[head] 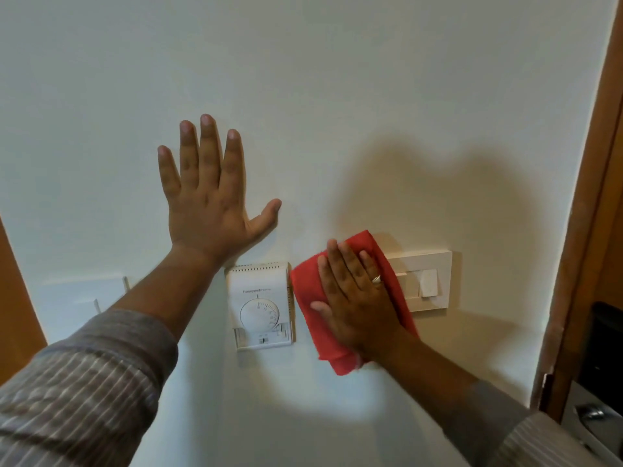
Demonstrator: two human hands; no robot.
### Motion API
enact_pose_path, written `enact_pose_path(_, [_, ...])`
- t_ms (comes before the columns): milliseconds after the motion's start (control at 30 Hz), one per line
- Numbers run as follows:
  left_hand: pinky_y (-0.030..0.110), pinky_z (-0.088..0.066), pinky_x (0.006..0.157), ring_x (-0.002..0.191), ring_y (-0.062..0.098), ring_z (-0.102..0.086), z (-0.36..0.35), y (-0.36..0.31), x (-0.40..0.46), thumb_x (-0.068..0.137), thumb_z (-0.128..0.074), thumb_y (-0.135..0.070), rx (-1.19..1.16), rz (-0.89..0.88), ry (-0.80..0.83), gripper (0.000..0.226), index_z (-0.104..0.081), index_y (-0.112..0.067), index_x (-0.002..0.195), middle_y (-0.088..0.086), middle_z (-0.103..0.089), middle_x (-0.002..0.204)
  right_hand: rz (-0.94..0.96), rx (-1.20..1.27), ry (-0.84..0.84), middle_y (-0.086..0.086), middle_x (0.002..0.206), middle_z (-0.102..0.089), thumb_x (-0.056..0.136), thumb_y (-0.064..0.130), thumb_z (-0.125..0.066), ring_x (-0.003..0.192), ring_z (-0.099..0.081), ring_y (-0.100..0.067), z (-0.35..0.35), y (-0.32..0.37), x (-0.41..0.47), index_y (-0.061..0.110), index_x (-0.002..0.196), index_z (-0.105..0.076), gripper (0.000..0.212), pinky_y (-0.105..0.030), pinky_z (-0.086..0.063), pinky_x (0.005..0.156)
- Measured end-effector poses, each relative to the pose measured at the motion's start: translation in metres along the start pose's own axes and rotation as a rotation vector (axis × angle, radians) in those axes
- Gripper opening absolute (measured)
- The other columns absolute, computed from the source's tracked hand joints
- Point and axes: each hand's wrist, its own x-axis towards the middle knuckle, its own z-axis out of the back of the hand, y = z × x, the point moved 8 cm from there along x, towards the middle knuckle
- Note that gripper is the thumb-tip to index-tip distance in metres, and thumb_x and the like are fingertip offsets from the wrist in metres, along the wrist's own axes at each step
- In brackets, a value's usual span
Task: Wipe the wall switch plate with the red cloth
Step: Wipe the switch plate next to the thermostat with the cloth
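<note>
A white switch plate (428,281) is mounted on the wall at the right, with one rocker visible near its right end. The red cloth (306,281) covers the plate's left part and hangs down below it. My right hand (357,298) lies flat on the cloth and presses it against the wall and the plate's left end; a ring shows on one finger. My left hand (205,197) rests flat on the bare wall up and to the left, fingers spread, holding nothing.
A white dial thermostat (259,305) is fixed to the wall just left of the cloth, below my left wrist. A wooden door frame (586,230) runs down the right edge, with a metal door handle (588,412) at the lower right.
</note>
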Motion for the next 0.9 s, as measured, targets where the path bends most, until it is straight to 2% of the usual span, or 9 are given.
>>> enact_pose_path(100, [0.067,-0.009,0.121,0.154,0.05,-0.013,0.0,0.001,-0.001,0.091,-0.036,-0.076,0.0,-0.002,-0.004,0.101,-0.013,-0.007,0.161,0.029,-0.014,0.167,-0.093,-0.013,0.018,-0.019,0.159,-0.02,0.102,0.051,-0.035,0.152,-0.012,-0.034,-0.004,0.022,0.003,0.002,0.153,-0.024,0.072,-0.048,-0.005,0.124])
enact_pose_path(233, [0.067,-0.009,0.121,0.154,0.049,-0.014,0.0,0.002,-0.002,0.091,-0.036,-0.077,-0.011,-0.005,-0.005,0.101,-0.015,-0.008,0.161,0.028,-0.015,0.167,0.349,-0.045,-0.001,-0.014,0.16,-0.026,0.104,0.047,-0.043,0.151,-0.019,-0.031,-0.004,0.028,-0.019,0.005,0.152,-0.031,0.065,-0.045,-0.007,0.126])
enact_pose_path(333, [0.067,-0.01,0.122,0.154,0.048,-0.014,-0.001,0.005,-0.004,0.09,-0.035,-0.077,-0.014,0.006,0.01,0.101,-0.014,-0.009,0.161,0.027,-0.015,0.167,0.542,-0.075,0.05,-0.011,0.164,-0.012,0.106,0.045,-0.038,0.153,-0.011,-0.031,-0.009,0.006,-0.037,0.007,0.157,-0.017,0.067,-0.045,-0.004,0.126])
enact_pose_path(433, [0.065,-0.008,0.122,0.155,0.046,-0.011,-0.002,0.003,-0.003,0.09,-0.034,-0.077,-0.021,0.015,0.017,0.101,-0.011,-0.01,0.162,0.025,-0.012,0.168,0.445,-0.046,0.025,-0.01,0.164,-0.011,0.106,0.045,-0.036,0.154,-0.01,-0.029,-0.007,-0.009,-0.038,0.009,0.158,-0.014,0.067,-0.045,-0.006,0.126])
enact_pose_path(600, [0.065,-0.01,0.121,0.154,0.047,-0.015,-0.004,0.005,-0.003,0.089,-0.037,-0.077,-0.006,0.01,0.01,0.101,-0.013,-0.01,0.161,0.026,-0.016,0.167,0.149,0.033,-0.017,-0.014,0.161,-0.026,0.104,0.044,-0.04,0.153,-0.017,-0.03,0.001,0.0,-0.022,0.009,0.152,-0.033,0.06,-0.046,-0.01,0.126])
enact_pose_path(733, [0.066,-0.01,0.121,0.153,0.049,-0.017,0.004,0.003,0.0,0.092,-0.044,-0.073,-0.04,0.04,0.077,0.099,-0.02,-0.004,0.16,0.029,-0.018,0.166,0.114,0.172,0.043,-0.014,0.156,-0.036,0.102,0.03,-0.042,0.15,-0.027,-0.031,0.013,0.0,-0.017,0.007,0.148,-0.043,0.051,-0.047,-0.018,0.124])
enact_pose_path(800, [0.06,-0.015,0.122,0.152,0.047,-0.023,0.019,-0.002,-0.009,0.094,-0.052,-0.06,-0.189,0.082,0.069,0.086,-0.033,-0.003,0.156,0.03,-0.026,0.163,0.122,0.216,0.049,-0.017,0.154,-0.04,0.102,0.022,-0.039,0.147,-0.033,-0.035,0.019,-0.002,-0.015,0.004,0.143,-0.05,0.046,-0.05,-0.025,0.121])
enact_pose_path(833, [0.054,-0.026,0.118,0.146,0.045,-0.037,0.032,-0.009,-0.025,0.095,-0.056,-0.052,-0.29,0.093,0.022,0.072,-0.047,-0.004,0.148,0.028,-0.041,0.156,0.122,0.239,0.049,-0.019,0.153,-0.041,0.104,0.019,-0.033,0.145,-0.035,-0.037,0.022,-0.004,-0.014,0.003,0.141,-0.052,0.045,-0.051,-0.028,0.12])
enact_pose_path(900, [0.04,-0.046,0.096,0.109,0.03,-0.065,0.052,-0.03,-0.081,0.094,-0.056,-0.042,-0.525,0.168,-0.002,0.032,-0.068,-0.024,0.117,0.01,-0.071,0.117,0.108,0.275,0.041,-0.024,0.152,-0.038,0.107,0.015,-0.026,0.143,-0.036,-0.042,0.027,-0.007,-0.013,-0.001,0.139,-0.053,0.044,-0.051,-0.03,0.119])
